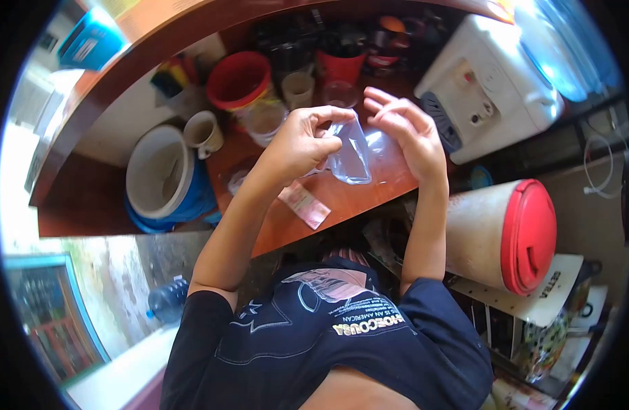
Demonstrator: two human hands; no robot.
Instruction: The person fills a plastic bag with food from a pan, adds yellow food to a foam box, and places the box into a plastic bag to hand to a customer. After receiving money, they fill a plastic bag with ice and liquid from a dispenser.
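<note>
A clear plastic bag hangs between my hands above the brown counter. My left hand pinches its top edge with thumb and fingers. On the other side, my right hand is raised beside the bag, its fingers slightly bent and apart, with nothing visible in them. Below my left hand, a small pink printed piece of paper or packet lies on the counter near the front edge. More clear plastic lies behind the bag, partly hidden by my right hand.
A red bucket, a beige cup, a mug and a white-lined blue bucket stand at the left and back. A white water dispenser stands at right, above a red-lidded container.
</note>
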